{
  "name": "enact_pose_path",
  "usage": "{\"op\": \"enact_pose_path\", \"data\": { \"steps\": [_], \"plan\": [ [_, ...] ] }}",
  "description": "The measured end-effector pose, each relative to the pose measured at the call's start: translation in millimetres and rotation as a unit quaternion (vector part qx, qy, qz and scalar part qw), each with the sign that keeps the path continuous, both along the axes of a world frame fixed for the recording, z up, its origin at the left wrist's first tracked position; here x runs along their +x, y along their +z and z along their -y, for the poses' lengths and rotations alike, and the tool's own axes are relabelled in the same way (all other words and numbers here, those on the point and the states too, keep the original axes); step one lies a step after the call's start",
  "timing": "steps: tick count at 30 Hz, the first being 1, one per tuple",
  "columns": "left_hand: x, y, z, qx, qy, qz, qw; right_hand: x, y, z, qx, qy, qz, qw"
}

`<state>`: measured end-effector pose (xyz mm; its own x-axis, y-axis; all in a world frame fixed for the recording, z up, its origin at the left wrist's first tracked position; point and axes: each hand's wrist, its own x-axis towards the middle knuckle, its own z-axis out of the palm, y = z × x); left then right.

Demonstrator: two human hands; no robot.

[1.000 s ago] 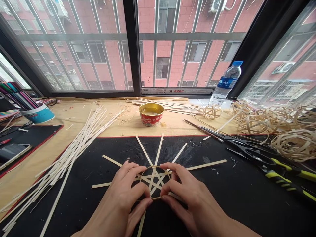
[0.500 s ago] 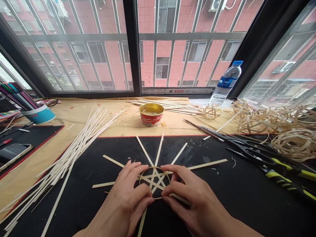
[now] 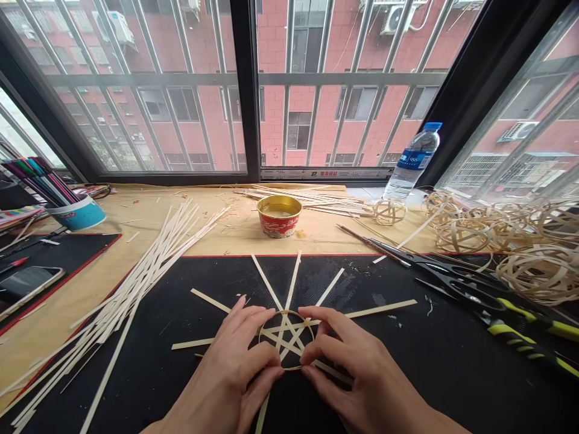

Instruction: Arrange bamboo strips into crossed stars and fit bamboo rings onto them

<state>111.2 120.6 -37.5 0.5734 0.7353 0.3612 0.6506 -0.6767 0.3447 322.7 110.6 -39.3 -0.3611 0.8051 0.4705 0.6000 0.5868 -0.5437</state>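
Note:
A thin bamboo ring [image 3: 290,368] lies over several flat bamboo strips [image 3: 333,286] that cross in a star on the black mat [image 3: 452,374]. My left hand [image 3: 246,349] grips the ring's left side, thumb at its near edge and fingertips at its far left. On the opposite side my right hand [image 3: 344,343] pinches the ring the same way, thumb and fingers pressed on its rim. The star's crossing shows inside the ring. The strips' ends fan out past both hands, and parts of some are hidden beneath them.
A bundle of loose strips [image 3: 136,283] lies left. Behind the mat stands a red tin [image 3: 279,226]. Scissors [image 3: 456,277], yellow-and-black pliers [image 3: 520,337], woven bamboo balls [image 3: 527,271] and a water bottle [image 3: 409,166] are right. A pen cup [image 3: 79,214] and phone [image 3: 31,283] sit left.
The whole view has shifted slightly, so things appear a little lower. Both hands keep their hold on the ring, with hardly any movement relative to the star.

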Motion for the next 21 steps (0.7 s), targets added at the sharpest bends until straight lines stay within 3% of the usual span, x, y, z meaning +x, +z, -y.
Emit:
{"op": "enact_pose_path", "data": {
  "steps": [17, 21],
  "plan": [
    [0.5, -1.8, 2.3, -0.036, 0.007, 0.006, 0.999, 0.9, 1.9, -1.7, -0.037, 0.012, 0.004, 0.999],
    [-1.9, -2.5, 0.7, -0.036, -0.001, -0.010, 0.999, 7.0, 7.3, -5.2, 0.015, -0.046, -0.049, 0.998]
  ]
}}
